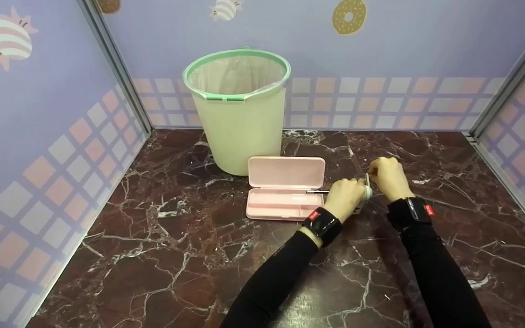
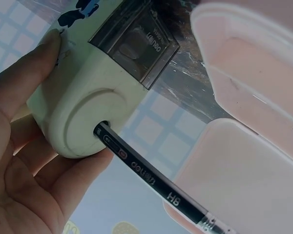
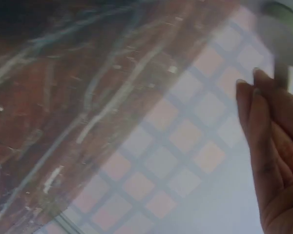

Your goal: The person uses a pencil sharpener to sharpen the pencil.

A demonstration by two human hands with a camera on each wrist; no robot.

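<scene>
My left hand (image 1: 345, 198) grips a pale green pencil sharpener (image 2: 78, 92), thumb on one side and fingers curled round the other. The sharpener has a dark see-through shavings drawer (image 2: 136, 41). A black HB pencil (image 2: 151, 178) sticks out of the hole in its face, and the tip is hidden inside. On the sharpener's other side, my right hand (image 1: 390, 176) pinches the crank handle (image 3: 282, 75) between thumb and fingers. Just left of the sharpener lies an opened pink pencil case (image 1: 269, 212), its lid (image 1: 286, 172) tipped back; the pencil's end reaches over the case.
A tall pale bin (image 1: 246, 132) with a green rim and a plastic liner stands behind the pencil case. Patterned panels (image 1: 404, 54) wall in the dark red marbled table (image 1: 153, 255) at the back and both sides.
</scene>
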